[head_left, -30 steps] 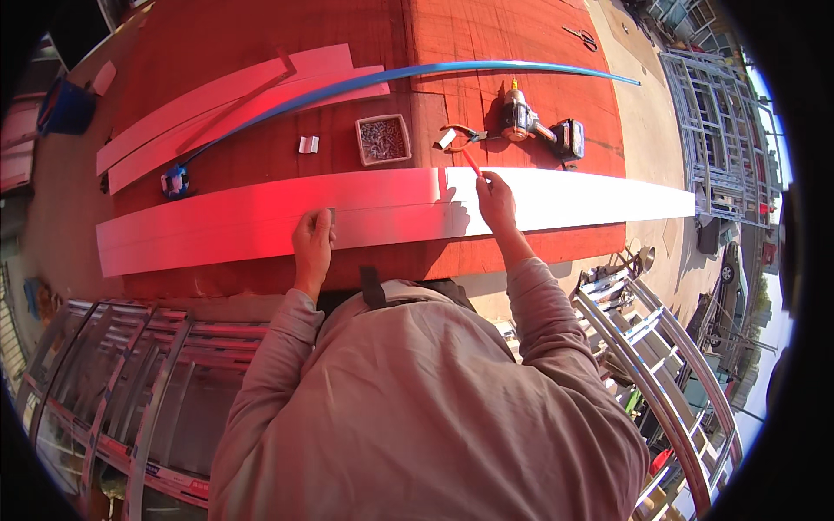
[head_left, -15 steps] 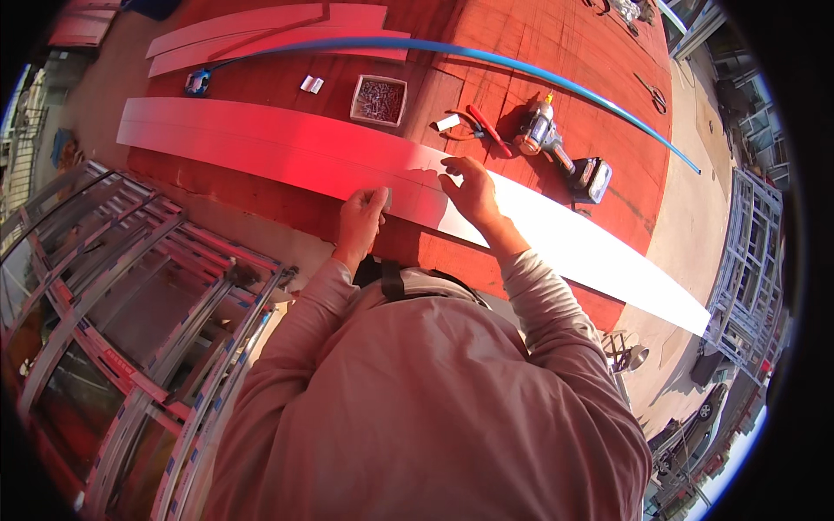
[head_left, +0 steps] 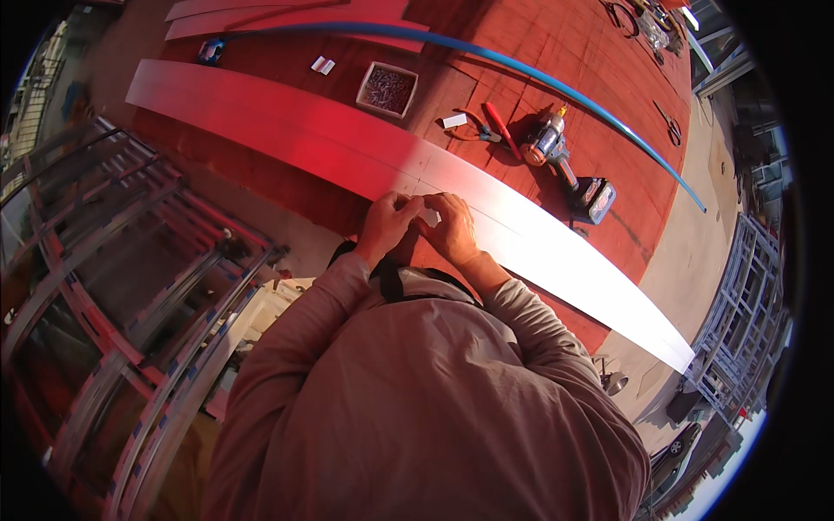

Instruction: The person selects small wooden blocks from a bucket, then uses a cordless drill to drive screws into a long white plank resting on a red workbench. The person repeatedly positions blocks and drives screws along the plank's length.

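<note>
Left hand [head_left: 387, 227] and right hand [head_left: 453, 230] curl, grip unclear, by a long panel [head_left: 408, 163] slanting down rightward.

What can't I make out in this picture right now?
All in the head view:
Small pale piece between the left hand and right hand: they hide most of it, so its full shape is unclear.
Fasteners in the square box: too small to tell their exact type.
Long strip beside the hands, right part: glare washes out its surface.
Farthest pale strip: cut off by the upper edge.
</note>
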Motion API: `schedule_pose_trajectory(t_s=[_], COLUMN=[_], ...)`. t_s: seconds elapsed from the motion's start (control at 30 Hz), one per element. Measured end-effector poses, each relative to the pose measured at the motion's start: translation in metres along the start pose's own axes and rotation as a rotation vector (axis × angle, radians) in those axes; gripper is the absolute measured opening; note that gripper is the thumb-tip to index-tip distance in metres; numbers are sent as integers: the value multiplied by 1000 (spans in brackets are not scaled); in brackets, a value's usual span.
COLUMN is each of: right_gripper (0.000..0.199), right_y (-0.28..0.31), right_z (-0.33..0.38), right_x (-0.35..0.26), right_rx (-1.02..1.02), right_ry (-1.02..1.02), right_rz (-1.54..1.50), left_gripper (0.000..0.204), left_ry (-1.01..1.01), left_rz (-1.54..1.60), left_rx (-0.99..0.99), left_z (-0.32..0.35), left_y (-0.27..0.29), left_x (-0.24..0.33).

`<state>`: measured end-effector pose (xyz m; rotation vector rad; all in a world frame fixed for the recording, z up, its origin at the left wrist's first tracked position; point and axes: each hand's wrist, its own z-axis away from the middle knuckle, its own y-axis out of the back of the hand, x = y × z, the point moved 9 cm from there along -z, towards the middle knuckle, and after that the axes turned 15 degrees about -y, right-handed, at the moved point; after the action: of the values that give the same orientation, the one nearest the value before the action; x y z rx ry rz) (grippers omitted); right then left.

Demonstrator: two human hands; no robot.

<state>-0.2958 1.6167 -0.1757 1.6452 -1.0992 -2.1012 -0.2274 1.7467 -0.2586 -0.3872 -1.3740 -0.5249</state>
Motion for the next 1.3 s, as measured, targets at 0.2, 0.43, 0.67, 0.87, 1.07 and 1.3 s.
schedule_pose_trajectory(t_s=[0.2, 0.43, 0.67, 0.87, 1.07, 1.3], right_gripper=[46, 43, 46, 33, 22, 18], right_y=[2, 11, 14, 16, 8, 7], right_z=[-16, -51, -85, -97, -108, -110], right_x=[0, 18, 33, 47, 59, 54], right_rx=[-31, 27, 68, 43, 1, -1], right_ry=[56, -44, -41, -63, -168, -192], right_rz=[17, 188, 408, 214, 154, 182], left_gripper=[37, 36, 27, 26, 22, 18], left_ry=[-57, -12, -104, -98, -110, -88], left_rz=[90, 148, -81, -131, -99, -112], left_rx=[40, 86, 291, 291, 282, 279], left_z=[-14, -30, -11, -4, -4, -4], left_y=[-8, -1, 44, 44, 41, 40], left_x=[8, 4, -2, -2, 4, -3])
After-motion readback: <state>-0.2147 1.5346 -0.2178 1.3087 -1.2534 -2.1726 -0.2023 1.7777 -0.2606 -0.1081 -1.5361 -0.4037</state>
